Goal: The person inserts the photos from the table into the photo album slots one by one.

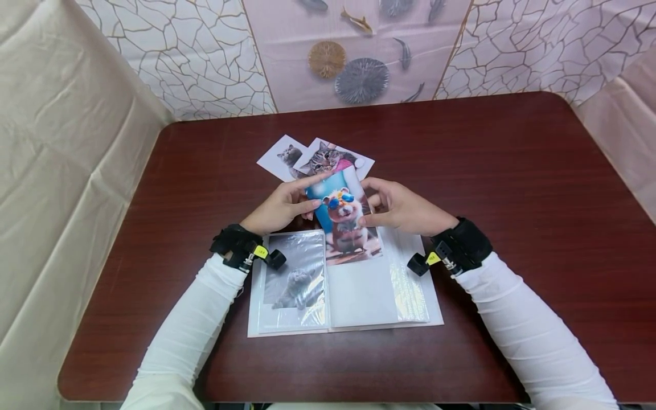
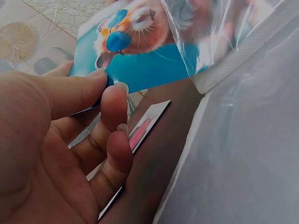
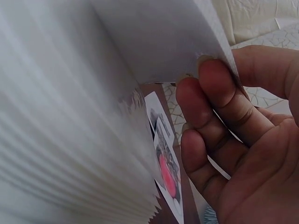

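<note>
A glossy photo [image 1: 344, 228] of a furry animal in blue sunglasses is tilted over the right page of an open photo album [image 1: 361, 299]. My left hand [image 1: 279, 208] pinches its upper left edge between thumb and fingers. On the opposite side, my right hand [image 1: 402, 208] pinches the right edge, thumb in front and fingers behind. In the left wrist view, a clear plastic sleeve [image 2: 198, 70] covers the lower part of the photo [image 2: 145, 65]. The right wrist view shows a white sheet [image 3: 173, 42] between thumb and fingers; whether sleeve is gripped too, I cannot tell.
Beyond the album lie two overlapping cat photos, a tabby with pink [image 1: 328, 156] over a grey cat [image 1: 288, 155]. A faded cat picture [image 1: 297, 285] fills the album's left pocket. All rest on a dark red-brown table [image 1: 487, 171], with patterned cloth [image 1: 179, 57] behind.
</note>
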Tool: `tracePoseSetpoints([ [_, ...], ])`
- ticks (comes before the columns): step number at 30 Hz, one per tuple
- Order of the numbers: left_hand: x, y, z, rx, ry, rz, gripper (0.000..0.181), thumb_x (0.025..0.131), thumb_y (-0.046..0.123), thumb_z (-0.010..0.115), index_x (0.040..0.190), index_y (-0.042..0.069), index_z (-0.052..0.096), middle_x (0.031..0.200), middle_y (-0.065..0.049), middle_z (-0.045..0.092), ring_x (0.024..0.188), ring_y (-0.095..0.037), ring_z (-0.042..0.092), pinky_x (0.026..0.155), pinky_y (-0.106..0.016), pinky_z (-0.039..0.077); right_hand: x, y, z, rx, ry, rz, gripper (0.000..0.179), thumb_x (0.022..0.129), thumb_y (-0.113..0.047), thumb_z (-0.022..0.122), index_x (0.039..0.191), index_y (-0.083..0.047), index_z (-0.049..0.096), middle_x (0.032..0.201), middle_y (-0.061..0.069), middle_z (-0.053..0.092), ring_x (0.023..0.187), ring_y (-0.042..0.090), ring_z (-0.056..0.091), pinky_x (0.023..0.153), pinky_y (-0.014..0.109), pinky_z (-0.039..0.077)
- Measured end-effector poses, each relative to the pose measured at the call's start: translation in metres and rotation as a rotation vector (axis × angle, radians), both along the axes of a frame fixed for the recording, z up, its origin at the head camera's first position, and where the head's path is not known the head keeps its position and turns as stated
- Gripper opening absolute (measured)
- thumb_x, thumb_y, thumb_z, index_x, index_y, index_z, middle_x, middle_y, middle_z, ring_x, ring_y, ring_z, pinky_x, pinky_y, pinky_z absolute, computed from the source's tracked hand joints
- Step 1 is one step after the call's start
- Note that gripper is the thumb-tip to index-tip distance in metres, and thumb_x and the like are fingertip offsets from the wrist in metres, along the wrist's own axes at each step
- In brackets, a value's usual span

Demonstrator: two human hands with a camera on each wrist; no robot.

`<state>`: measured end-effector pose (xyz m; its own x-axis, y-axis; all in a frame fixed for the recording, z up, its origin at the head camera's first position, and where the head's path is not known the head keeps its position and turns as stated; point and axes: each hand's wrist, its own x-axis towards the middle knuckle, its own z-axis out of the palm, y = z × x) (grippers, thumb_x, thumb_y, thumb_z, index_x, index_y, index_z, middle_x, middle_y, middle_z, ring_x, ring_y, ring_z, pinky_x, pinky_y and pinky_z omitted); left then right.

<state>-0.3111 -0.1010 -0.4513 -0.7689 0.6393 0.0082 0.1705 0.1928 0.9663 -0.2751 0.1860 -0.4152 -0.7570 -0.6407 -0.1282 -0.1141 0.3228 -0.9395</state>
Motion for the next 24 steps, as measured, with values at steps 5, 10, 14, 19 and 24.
tracePoseSetpoints([
  [5, -0.0007, -0.0004, -0.0006, 0.002, 0.014, -0.008, 0.055, 0.103, 0.010, 0.058, 0.154, 0.024, 0.044, 0.101, -0.009, 0.067, 0.072, -0.028, 0.061, 0.058, -0.029, 0.047, 0.0003, -0.0009, -0.0002, -0.001, 0.011, 0.001, 0.058, 0.094, -0.006, 0.071, 0.145, -0.005, 0.042, 0.091, 0.013, 0.074, 0.083, 0.015, 0.066, 0.079, 0.026, 0.046],
  [10, -0.0008, -0.0004, 0.0001, 0.011, 0.016, -0.007, 0.053, 0.102, 0.009, 0.059, 0.153, 0.021, 0.046, 0.104, -0.008, 0.070, 0.071, -0.030, 0.064, 0.061, -0.030, 0.051, 0.0008, -0.0014, 0.0002, 0.008, 0.017, -0.003, 0.057, 0.094, -0.007, 0.072, 0.143, -0.005, 0.043, 0.091, 0.012, 0.074, 0.083, 0.016, 0.064, 0.079, 0.027, 0.045],
  [14, -0.0001, 0.0004, 0.0004, 0.001, 0.006, -0.010, 0.052, 0.103, 0.010, 0.058, 0.153, 0.019, 0.046, 0.100, -0.009, 0.072, 0.072, -0.032, 0.066, 0.062, -0.032, 0.053, 0.0013, -0.0013, 0.0005, 0.010, 0.020, -0.005, 0.055, 0.094, -0.007, 0.072, 0.142, -0.005, 0.044, 0.090, 0.012, 0.074, 0.083, 0.017, 0.063, 0.078, 0.028, 0.044],
  [19, 0.0016, 0.0016, 0.0005, -0.022, 0.001, -0.005, 0.051, 0.103, 0.012, 0.058, 0.152, 0.022, 0.047, 0.092, -0.009, 0.070, 0.072, -0.034, 0.064, 0.059, -0.032, 0.051, 0.0016, -0.0010, 0.0000, 0.017, 0.022, -0.006, 0.053, 0.095, -0.010, 0.071, 0.141, -0.007, 0.045, 0.084, 0.009, 0.070, 0.079, 0.018, 0.058, 0.077, 0.029, 0.041],
  [24, 0.0019, 0.0015, -0.0006, -0.034, 0.004, -0.028, 0.050, 0.104, 0.013, 0.056, 0.152, 0.022, 0.047, 0.091, -0.011, 0.067, 0.073, -0.035, 0.062, 0.061, -0.033, 0.052, 0.0007, -0.0006, -0.0007, 0.015, 0.029, 0.000, 0.053, 0.095, -0.009, 0.071, 0.142, -0.006, 0.045, 0.080, 0.008, 0.067, 0.077, 0.019, 0.057, 0.077, 0.029, 0.041],
])
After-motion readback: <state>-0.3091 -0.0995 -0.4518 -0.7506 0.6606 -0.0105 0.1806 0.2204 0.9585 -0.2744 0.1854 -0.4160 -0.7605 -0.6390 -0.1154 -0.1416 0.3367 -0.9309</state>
